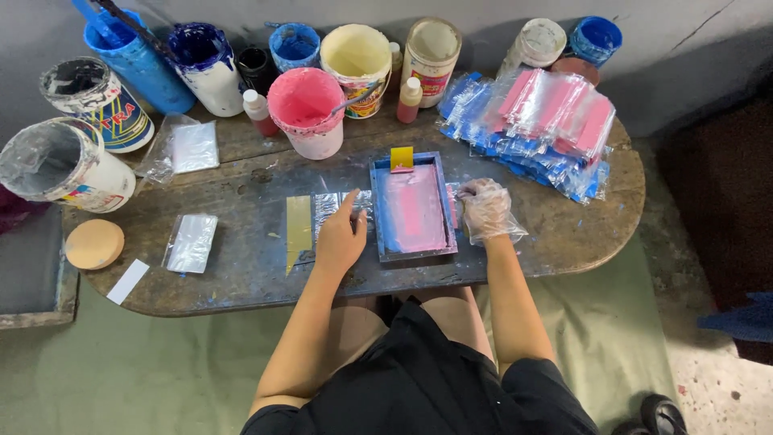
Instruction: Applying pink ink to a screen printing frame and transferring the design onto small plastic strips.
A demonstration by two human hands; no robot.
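A small blue-framed screen, smeared pink inside, lies flat in the middle of the worn oval table. A yellow squeegee stands at its far end. My left hand is bare and rests flat on the table just left of the frame, fingertips on a clear plastic bag. My right hand, in a thin clear glove, rests against the frame's right edge, fingers curled on the table. A yellow strip lies left of the bag.
Several paint buckets line the back, among them a pink one, a cream one and blue ones. A heap of printed pink and blue bags sits at the right. Loose clear bags and a round tan lid lie left.
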